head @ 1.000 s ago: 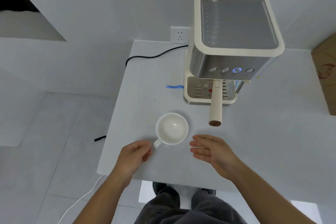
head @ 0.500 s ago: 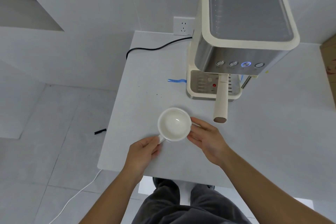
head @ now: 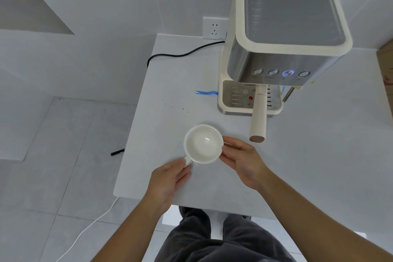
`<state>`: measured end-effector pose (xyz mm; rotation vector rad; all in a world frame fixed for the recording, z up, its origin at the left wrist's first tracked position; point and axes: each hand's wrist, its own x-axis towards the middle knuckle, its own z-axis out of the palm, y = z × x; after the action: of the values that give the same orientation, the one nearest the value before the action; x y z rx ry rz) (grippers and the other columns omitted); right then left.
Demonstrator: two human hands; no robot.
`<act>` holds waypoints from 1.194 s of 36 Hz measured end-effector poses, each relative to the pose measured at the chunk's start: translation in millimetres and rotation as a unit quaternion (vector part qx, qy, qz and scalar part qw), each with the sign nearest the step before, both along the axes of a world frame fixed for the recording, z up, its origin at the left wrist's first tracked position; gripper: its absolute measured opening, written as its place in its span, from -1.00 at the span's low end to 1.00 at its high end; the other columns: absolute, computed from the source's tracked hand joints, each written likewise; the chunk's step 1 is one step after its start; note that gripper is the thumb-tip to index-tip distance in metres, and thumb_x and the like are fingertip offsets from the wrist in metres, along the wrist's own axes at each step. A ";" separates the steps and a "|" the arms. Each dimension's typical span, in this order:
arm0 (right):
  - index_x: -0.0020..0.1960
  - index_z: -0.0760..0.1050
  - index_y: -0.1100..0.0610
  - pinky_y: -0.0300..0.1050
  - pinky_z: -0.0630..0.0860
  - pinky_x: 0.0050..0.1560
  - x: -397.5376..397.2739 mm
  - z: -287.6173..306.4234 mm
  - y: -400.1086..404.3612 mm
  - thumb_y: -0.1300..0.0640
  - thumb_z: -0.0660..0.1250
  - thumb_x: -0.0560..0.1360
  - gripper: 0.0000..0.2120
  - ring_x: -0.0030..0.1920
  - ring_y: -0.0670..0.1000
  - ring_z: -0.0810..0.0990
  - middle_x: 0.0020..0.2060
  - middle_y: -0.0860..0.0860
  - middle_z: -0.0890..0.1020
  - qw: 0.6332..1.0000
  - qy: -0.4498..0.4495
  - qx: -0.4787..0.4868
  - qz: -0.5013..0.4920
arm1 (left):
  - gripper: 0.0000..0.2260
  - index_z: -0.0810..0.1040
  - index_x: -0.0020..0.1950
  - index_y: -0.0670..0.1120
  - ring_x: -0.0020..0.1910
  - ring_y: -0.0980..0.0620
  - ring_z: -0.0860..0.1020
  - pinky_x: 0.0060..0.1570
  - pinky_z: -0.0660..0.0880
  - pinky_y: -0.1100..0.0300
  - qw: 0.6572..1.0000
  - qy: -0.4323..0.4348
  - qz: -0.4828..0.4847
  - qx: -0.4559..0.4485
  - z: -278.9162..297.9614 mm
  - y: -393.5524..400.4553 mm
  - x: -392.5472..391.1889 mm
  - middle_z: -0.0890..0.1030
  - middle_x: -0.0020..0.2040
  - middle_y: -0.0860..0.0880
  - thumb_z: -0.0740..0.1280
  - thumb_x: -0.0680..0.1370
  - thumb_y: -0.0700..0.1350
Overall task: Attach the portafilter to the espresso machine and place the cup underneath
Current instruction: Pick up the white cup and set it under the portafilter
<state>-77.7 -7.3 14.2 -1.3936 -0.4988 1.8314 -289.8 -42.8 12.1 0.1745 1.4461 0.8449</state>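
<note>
A white cup [head: 203, 143] stands empty on the grey table [head: 297, 166], in front of and to the left of the cream and steel espresso machine [head: 282, 49]. The portafilter's cream handle [head: 258, 121] sticks out toward me from under the machine's head; its basket end is hidden. My left hand [head: 170, 178] pinches the cup's small handle at the lower left. My right hand [head: 240, 159] touches the cup's right side with thumb and fingertips. The drip tray [head: 238, 100] under the machine's head holds no cup.
A black power cord [head: 180, 55] runs from the machine across the table's back left to a wall socket [head: 214, 28]. Blue tape [head: 206, 92] marks the table beside the machine. A cardboard box [head: 386, 70] stands at the right edge. The table's near edge is by my legs.
My right hand moved left from open table onto the cup's right side. My left hand closed on the cup's handle. The view shifted closer to the machine.
</note>
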 end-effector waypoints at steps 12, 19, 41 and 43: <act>0.07 0.70 0.13 -0.21 0.64 0.02 11.8 4.3 -8.7 0.36 0.32 0.56 -0.76 0.13 0.04 0.68 0.11 0.06 0.72 0.998 0.051 0.001 -0.041 | -0.94 0.75 -0.18 -0.18 -0.02 -0.05 0.71 -0.06 0.65 0.16 0.999 0.029 -0.029 0.020 5.6 5.9 8.3 0.75 -0.06 -0.13 0.48 0.45 -0.21; 0.07 0.64 0.24 -0.09 0.62 0.14 40.0 3.1 -11.8 0.38 0.31 0.56 -0.82 0.10 0.05 0.69 0.08 0.09 0.69 0.996 0.061 -0.006 -0.071 | -0.88 0.73 -0.06 -0.19 0.02 -0.02 0.70 0.11 0.57 0.08 0.995 0.045 -0.089 0.029 8.5 16.6 29.1 0.75 -0.03 -0.12 0.49 0.46 -0.16; 0.06 0.69 0.12 -0.23 0.65 -0.02 105.7 24.0 10.0 0.36 0.30 0.57 -0.75 0.10 -0.01 0.70 0.07 0.02 0.74 0.991 0.011 0.035 -0.129 | -0.87 0.69 0.00 -0.21 0.03 -0.04 0.69 0.11 0.59 0.07 0.990 0.044 -0.121 0.052 21.3 62.7 105.2 0.72 0.03 -0.16 0.45 0.50 -0.19; 0.01 0.70 0.11 -0.24 0.64 -0.01 104.7 26.1 15.7 0.37 0.30 0.57 -0.74 0.08 -0.01 0.71 0.04 0.04 0.75 0.989 0.013 0.038 -0.140 | -0.87 0.68 0.00 -0.21 0.04 -0.04 0.69 0.13 0.58 0.06 0.990 0.041 -0.120 0.055 23.6 70.5 107.2 0.72 0.04 -0.17 0.46 0.50 -0.20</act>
<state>27.0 8.4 40.4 -1.3134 -0.3360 1.5855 -182.6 27.7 35.7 0.4618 1.4227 0.7269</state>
